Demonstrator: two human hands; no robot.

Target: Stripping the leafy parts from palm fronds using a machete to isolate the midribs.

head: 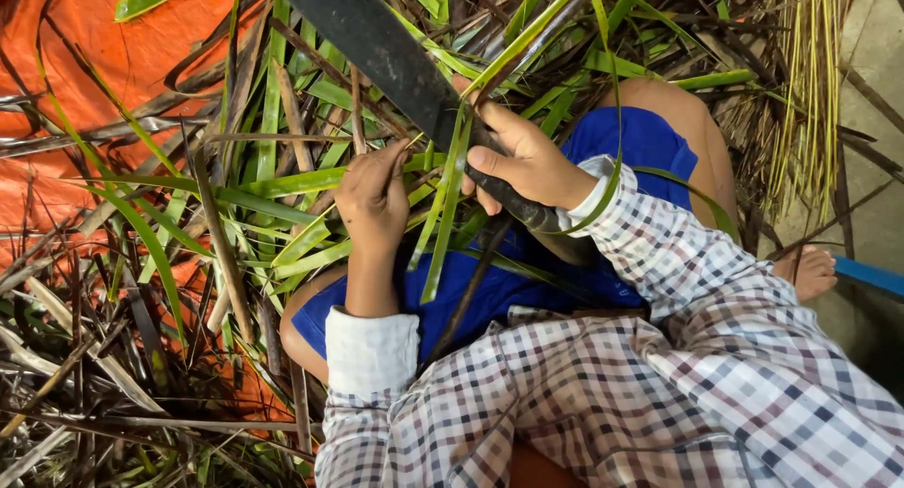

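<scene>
Both hands were closed: right hand (527, 163) gripped the machete (395, 59) handle, left hand (374, 201) pinched a green leaf strip (443, 215).

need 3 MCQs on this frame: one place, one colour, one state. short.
1. Where does the long dark flat blade point?
A. upper left
B. lower right
C. straight down

2. What colour is the sheet under the leaves?
A. blue
B. orange
C. white

3. How is the right hand?
A. open, flat
B. closed round the blade's dark handle
C. out of view

A: the blade runs from the hand to the top left.
B: orange shows between the long green leaf strips.
B: its fingers wrap the handle, while the left hand pinches a leaf.
</scene>
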